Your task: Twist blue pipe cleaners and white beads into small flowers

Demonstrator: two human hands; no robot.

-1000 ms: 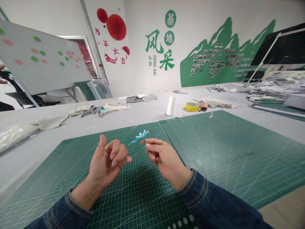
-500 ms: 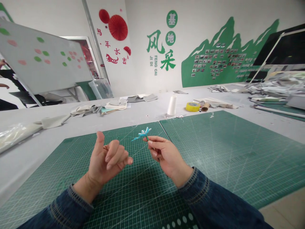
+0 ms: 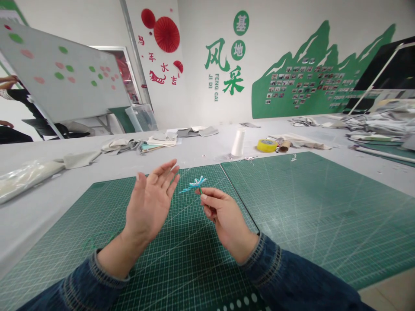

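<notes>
Between the thumb and fingers of my right hand (image 3: 225,218) is the green stem of a small blue and white flower (image 3: 197,183). Its petals spread upward, and one blue strand sticks out to the left. My left hand (image 3: 151,203) is raised to the left of the flower, apart from it, palm facing inward with the fingers stretched out and nothing in them. Both hands are above a green gridded cutting mat (image 3: 194,242).
Beyond the mat stand a white thread cone (image 3: 238,143), a yellow tape roll (image 3: 266,145) and a cardboard tube (image 3: 284,146). Fabric scraps (image 3: 162,140) lie along the table, with a larger fabric pile (image 3: 382,116) at right. A person's arm (image 3: 19,97) shows at far left.
My left hand has opened from curled fingers to stretched ones and risen slightly. My right hand keeps its pinch on the flower's stem. The view has shifted a little left.
</notes>
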